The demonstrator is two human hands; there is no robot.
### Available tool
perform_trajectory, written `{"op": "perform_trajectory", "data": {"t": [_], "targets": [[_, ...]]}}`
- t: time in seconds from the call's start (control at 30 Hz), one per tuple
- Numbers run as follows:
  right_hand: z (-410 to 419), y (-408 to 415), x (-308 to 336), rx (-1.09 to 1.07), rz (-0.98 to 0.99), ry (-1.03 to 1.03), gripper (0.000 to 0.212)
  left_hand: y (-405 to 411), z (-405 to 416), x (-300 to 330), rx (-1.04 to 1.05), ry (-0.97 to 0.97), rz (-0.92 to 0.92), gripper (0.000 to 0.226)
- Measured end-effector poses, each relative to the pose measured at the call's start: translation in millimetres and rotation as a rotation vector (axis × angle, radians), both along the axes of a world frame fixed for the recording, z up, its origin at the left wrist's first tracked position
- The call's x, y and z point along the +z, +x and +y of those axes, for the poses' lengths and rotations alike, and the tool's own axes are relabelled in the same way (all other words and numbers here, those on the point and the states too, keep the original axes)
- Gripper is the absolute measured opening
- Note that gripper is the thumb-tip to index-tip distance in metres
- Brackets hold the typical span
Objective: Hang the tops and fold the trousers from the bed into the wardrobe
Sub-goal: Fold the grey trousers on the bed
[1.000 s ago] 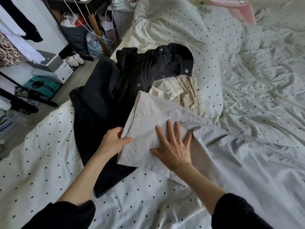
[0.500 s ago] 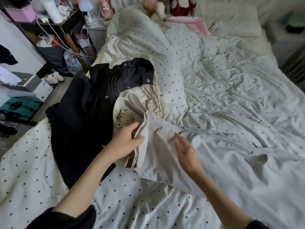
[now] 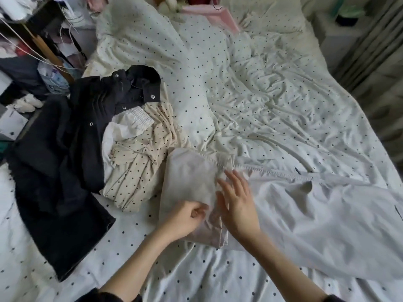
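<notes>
Head view: pale grey cotton trousers lie lower right on the polka-dot bed sheet, long axis left-right, folded leg end leftward. Upper right sheet free. Left hand pinches fold edge; right hand flat, fingers spread, pressing.

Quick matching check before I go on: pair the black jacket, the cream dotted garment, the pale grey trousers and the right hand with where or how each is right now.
Things:
1. black jacket
2. cream dotted garment
3. pale grey trousers
4. right hand

States:
A. spread flat with straight fingers on pale cloth
B. one end folded over, the rest stretched out to the right
C. lying at the bed's left edge
D. crumpled between the dark garment and the folded cloth

Pairs: 1-C, 2-D, 3-B, 4-A
</notes>
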State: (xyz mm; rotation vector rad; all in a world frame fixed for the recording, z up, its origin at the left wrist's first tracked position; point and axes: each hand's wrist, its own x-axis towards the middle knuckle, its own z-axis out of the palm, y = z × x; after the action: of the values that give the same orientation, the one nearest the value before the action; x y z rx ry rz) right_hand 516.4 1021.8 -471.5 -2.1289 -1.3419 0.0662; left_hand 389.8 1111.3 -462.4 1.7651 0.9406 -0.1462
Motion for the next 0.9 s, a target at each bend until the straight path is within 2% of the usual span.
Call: {"op": "perform_trajectory", "data": {"t": [0.13, 0.17, 0.23, 0.3, 0.43, 0.57, 0.63, 0.77, 0.9], "targets": [[14, -24, -27, 0.141, -0.222, -0.246, 0.044, -38, 40, -14, 0.339, 0.294, 0.06, 0.025], [13, -24, -37, 0.137, -0.242, -0.331, 0.045, -44, 48, -19, 0.372, 0.288, 0.081, 0.027], [7, -19, -52, 0.118, -0.238, -0.452, 0.046, -49, 59, -28, 0.382, 0.159, 0.132, 0.034], [-1, -12, -59, 0.102, -0.226, -0.491, 0.047, -51, 62, -30, 0.408, 0.012, 0.131, 0.039], [-7, -9, -58, 0.105, -0.263, -0.466, 0.05, -49, 67, -27, 0.472, -0.195, 0.059, 0.047], [-15, -5, -59, 0.113, -0.283, -0.454, 0.054, -44, 69, -18, 0.45, -0.283, -0.035, 0.026], [-15, -4, -61, 0.118, -0.269, -0.445, 0.054, -45, 68, -7, 0.475, -0.333, -0.09, 0.029], [-18, -4, -52, 0.126, -0.204, -0.478, 0.053, -42, 62, 32, 0.403, -0.321, -0.101, 0.034], [-37, 8, -32, 0.132, -0.05, -0.393, 0.048, -13, 43, 80, 0.326, -0.261, -0.124, 0.048]]}}
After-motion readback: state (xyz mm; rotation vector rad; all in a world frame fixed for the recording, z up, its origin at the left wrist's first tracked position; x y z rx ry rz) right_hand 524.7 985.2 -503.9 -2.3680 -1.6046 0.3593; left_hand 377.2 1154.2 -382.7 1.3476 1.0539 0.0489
